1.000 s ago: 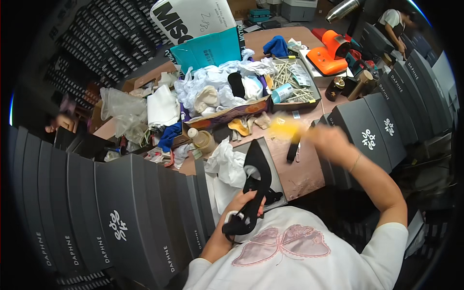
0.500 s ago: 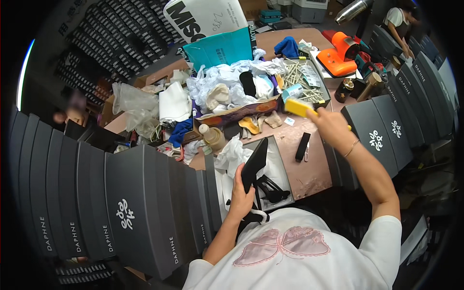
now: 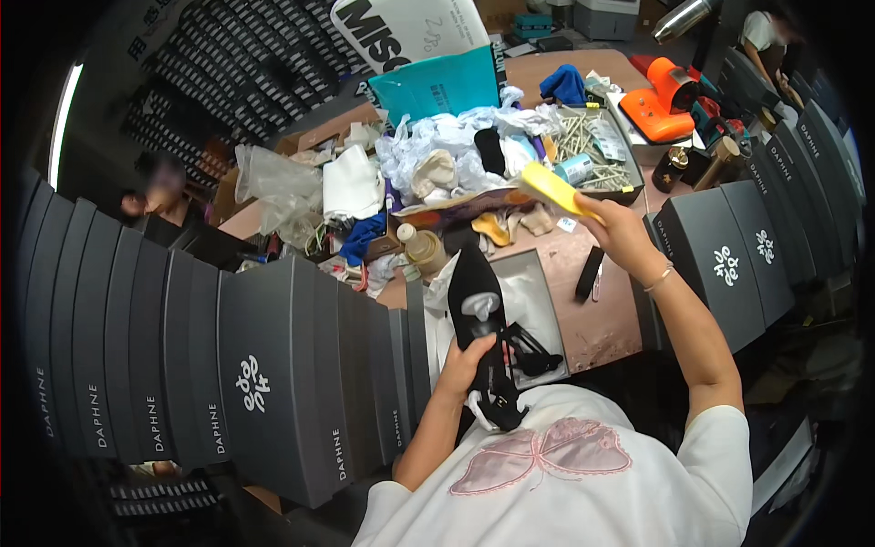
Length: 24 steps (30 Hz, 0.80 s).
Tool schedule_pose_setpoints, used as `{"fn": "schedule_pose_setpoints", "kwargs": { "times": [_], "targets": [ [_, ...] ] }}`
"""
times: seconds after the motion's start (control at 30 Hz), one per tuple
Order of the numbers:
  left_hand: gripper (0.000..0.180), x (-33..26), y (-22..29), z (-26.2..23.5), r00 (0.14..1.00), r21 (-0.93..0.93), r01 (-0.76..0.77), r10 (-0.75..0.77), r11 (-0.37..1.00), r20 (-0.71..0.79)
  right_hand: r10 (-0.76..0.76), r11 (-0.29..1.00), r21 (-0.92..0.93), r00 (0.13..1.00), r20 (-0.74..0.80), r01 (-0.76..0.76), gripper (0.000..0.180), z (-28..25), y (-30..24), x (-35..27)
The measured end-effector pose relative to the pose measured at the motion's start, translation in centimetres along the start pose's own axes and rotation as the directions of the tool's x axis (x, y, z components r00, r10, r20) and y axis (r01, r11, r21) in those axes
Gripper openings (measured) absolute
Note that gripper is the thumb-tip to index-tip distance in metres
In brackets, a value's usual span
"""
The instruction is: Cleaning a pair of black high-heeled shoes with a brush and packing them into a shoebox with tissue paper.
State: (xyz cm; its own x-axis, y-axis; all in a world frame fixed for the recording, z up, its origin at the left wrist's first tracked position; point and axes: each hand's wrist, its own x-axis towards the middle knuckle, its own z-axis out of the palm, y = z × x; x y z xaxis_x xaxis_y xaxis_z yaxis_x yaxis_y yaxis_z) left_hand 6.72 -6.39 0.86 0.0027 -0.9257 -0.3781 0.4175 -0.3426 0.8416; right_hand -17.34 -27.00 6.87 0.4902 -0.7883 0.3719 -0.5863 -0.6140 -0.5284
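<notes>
My left hand (image 3: 463, 366) is closed round the middle of a black pointed-toe shoe (image 3: 468, 278). The toe points away from me, and a pale crumpled wad shows in the shoe's opening. White material hangs by its near end. Up to the right, my right hand (image 3: 622, 239) grips a yellow brush (image 3: 549, 188), raised over the table and apart from the shoe. Its bristles are not clearly visible. Below the held shoe lies an open grey shoebox (image 3: 554, 314) with white paper and another black strappy shoe (image 3: 532, 354) in it.
Stacks of grey shoeboxes (image 3: 273, 383) flank me left and right (image 3: 720, 260). Ahead are a bin of crumpled paper (image 3: 428, 137), a bottle (image 3: 421, 248), a tray of sticks (image 3: 583, 137) and an orange device (image 3: 658, 105). A small black object (image 3: 589, 275) lies right of the box. Other people sit farther off.
My left hand has turned the shoe, so its opening and the wad inside now show. The brush in my right hand has moved slightly left and tilted. The whole view has shifted a little.
</notes>
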Motion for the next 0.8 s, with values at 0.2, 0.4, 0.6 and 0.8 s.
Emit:
{"fn": "schedule_pose_setpoints", "kwargs": {
  "times": [0.2, 0.4, 0.6, 0.8],
  "targets": [
    [0.093, 3.6, 2.6, -0.8, 0.919, -0.280, -0.299, 0.354, 0.912, 0.173, 0.183, 0.724, 0.641, 0.967, 0.178, -0.256, 0.041, 1.3, -6.2, -5.2],
    [0.101, 4.2, 4.4, 0.2, 0.852, -0.219, -0.458, 0.496, 0.861, 0.167, 0.219, 0.278, 0.889, 0.925, 0.311, -0.365, 0.067, 6.5, -7.7, -9.3],
    [0.087, 4.3, 2.9, 5.1, 0.320, 0.462, -0.782, 0.906, 0.418, -0.278, 0.222, 0.412, 0.839, 0.932, 0.286, -0.355, 0.062, 8.9, -8.0, -8.8],
    [0.033, 1.0, -3.0, 1.5, 0.932, 0.332, -0.328, 0.360, 0.884, -0.040, 0.286, 0.644, 0.720, 0.954, 0.089, -0.259, 0.066, 7.2, -7.8, -8.5]
  ]
}}
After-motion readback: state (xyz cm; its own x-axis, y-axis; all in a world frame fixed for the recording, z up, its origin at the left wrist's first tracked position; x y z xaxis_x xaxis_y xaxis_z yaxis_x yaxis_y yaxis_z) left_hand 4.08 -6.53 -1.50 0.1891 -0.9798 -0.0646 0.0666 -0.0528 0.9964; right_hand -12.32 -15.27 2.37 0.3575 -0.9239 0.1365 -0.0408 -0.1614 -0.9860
